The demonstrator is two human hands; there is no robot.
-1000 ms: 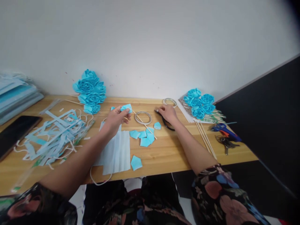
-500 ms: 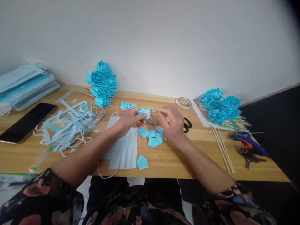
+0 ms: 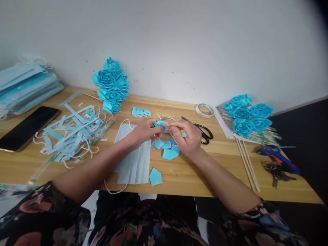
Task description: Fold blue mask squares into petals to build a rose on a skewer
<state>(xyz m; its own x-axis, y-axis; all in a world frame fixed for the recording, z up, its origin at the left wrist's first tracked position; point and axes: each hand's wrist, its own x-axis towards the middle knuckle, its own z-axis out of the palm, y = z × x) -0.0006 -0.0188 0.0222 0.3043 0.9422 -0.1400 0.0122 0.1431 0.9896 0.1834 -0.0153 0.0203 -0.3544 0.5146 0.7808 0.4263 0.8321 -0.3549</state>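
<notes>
We are pinching the small blue petal piece (image 3: 161, 123) between both hands, left hand (image 3: 143, 131) and right hand (image 3: 188, 135), just above the table (image 3: 194, 177), gripping its edges gently because it looks light, soft and easily crumpled.

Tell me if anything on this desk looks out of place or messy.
Mostly the tangle of cut strips sprawled left of the mask, with one strip hanging over the table edge. The mask's ear loop also dangles off the front. Both hands, left and right, pinch a blue piece.
</notes>
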